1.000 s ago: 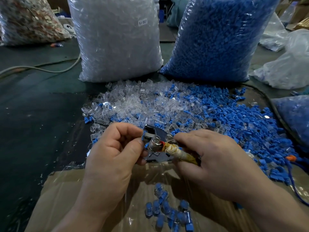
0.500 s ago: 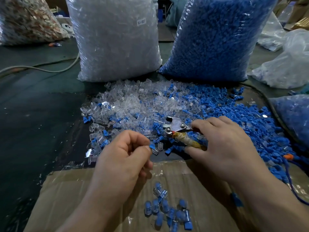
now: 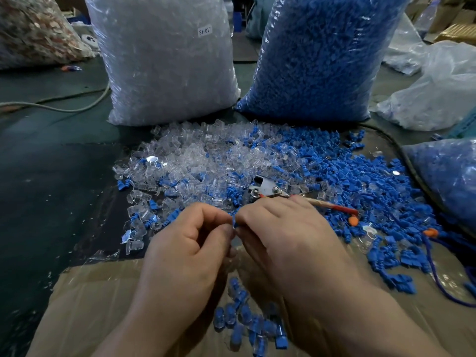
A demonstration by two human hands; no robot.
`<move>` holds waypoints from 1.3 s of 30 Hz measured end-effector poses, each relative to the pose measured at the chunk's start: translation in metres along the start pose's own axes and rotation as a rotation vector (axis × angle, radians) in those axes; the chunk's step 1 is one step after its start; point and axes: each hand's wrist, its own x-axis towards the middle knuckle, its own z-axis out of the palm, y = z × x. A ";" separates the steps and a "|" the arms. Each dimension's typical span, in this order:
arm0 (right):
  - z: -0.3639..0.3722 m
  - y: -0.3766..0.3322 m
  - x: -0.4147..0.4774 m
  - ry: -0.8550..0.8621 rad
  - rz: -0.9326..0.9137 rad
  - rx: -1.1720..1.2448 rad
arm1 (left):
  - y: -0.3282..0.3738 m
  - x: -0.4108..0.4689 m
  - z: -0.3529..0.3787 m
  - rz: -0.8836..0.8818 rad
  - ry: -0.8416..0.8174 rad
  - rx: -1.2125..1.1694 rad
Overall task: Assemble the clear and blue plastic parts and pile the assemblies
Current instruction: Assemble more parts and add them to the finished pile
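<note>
- Hands meet at centre: left hand point(image 3: 185, 243) and right hand point(image 3: 280, 235) each pinch one blue part point(image 3: 234, 222) between curled fingertips, probably to press it home.
- Assemblies point(image 3: 247, 320) lie piled on the cardboard point(image 3: 103, 305) right beneath, for a short drop.
- Clear parts point(image 3: 195, 161) and the blue heap point(image 3: 347, 181) spread just beyond, within reach; a metal tool point(image 3: 268, 189) rests there unheld.

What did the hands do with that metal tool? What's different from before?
The right hand put the metal tool down on the loose parts, let go and moved back to the left hand. Now both pinch a small blue part between them. The pile of assemblies on the cardboard stayed put.
</note>
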 end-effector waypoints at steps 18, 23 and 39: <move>0.002 -0.007 -0.004 -0.087 0.264 0.549 | 0.002 0.003 -0.012 -0.018 -0.122 -0.114; -0.017 -0.002 -0.002 -0.421 0.647 1.367 | 0.004 0.001 -0.017 0.192 -0.245 -0.053; -0.018 0.003 -0.001 -0.290 0.222 0.568 | -0.004 0.009 -0.029 -0.019 -0.369 -0.207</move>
